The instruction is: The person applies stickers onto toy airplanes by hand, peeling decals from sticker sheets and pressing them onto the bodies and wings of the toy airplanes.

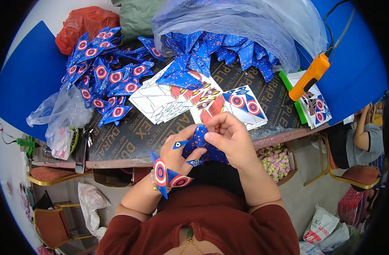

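My left hand (174, 152) is closed around a blue piece with orange specks (199, 135), folded or curved at its top; its lower part hangs between my hands. Blue cut-outs with red-and-white rings (160, 173) and small eye shapes (180, 145) stick to the back and wrist of that hand. My right hand (232, 139) pinches at the upper right edge of the blue piece, thumb against it. Beyond my hands lie printed sheets (162, 104) with red, yellow and white drawings, a speckled blue piece (179, 75) on top, and a ringed blue sheet (245, 106) at their right.
Blue ringed shapes (101, 78) are heaped at the left of the dark table (154, 138). A clear bag (245, 21) covers speckled pieces at the back. An orange corded tool (310, 77) stands by a green-edged stack (293, 97). Below right is a box of small flower-like items (276, 163).
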